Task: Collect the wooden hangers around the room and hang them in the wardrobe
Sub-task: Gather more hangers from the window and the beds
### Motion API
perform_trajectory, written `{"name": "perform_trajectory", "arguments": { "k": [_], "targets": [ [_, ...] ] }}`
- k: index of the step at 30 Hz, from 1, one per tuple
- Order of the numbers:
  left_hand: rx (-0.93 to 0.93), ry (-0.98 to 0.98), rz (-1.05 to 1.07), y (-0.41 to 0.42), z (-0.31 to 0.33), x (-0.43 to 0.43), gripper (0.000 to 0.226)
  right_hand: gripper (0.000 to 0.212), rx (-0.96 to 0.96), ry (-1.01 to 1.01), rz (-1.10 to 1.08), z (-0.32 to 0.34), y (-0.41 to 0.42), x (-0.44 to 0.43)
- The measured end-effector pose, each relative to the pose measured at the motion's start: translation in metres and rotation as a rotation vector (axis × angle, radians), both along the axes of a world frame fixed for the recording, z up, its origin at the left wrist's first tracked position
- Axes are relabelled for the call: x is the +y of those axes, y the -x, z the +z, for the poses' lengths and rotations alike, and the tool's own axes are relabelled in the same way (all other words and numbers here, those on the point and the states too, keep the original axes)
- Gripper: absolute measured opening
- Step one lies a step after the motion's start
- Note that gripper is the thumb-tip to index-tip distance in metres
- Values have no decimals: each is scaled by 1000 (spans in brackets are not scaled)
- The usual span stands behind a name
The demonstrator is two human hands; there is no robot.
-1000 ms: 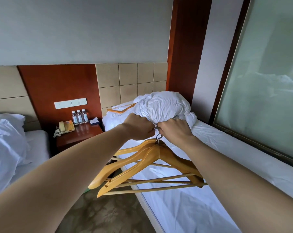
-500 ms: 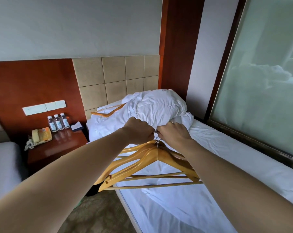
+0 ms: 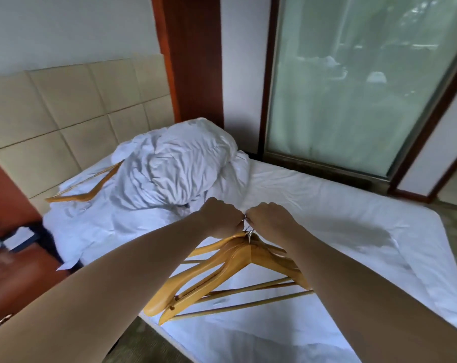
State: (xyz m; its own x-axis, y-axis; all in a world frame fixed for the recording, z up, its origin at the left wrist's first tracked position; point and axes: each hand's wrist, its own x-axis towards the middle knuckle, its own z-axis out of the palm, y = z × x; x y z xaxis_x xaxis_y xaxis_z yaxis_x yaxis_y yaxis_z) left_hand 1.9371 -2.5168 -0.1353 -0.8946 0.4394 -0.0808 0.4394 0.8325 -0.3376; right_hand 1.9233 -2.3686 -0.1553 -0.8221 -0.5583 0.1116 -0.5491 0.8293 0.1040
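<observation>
Our left grip and right grip are both curled tight with the knuckles nearly touching, and together they pinch the metal hooks of a bunch of wooden hangers. The bunch hangs below our fists over the near edge of the bed, its shoulders fanned toward the lower left and its crossbars running right. We cannot tell exactly how many it holds. Further out, a lone hanger lies flat on the white sheet near the padded headboard, just left of a crumpled white duvet. A frosted glass panel in a dark frame stands to the right. At the left edge a red-brown bedside desk carries blurred items, and any writing on them is too smeared to read.
</observation>
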Motion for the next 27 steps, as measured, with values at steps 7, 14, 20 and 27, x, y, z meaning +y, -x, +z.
{"name": "perform_trajectory", "arguments": {
  "k": [7, 14, 20, 27],
  "targets": [
    [-164, 9, -142, 66, -60, 26, 35, 17, -216, -34, -212, -51, 36, 14],
    [-222, 41, -249, 115, -139, 56, 39, 18, -343, -108, -302, -120, 70, 37],
    [-228, -98, -156, 173, -184, 64, 36, 25, -240, 1, -370, -176, 116, 56],
    [-286, -266, -24, 225, -246, 77, 48, 51, -370, 181, -498, -228, 175, 64]
  ]
}}
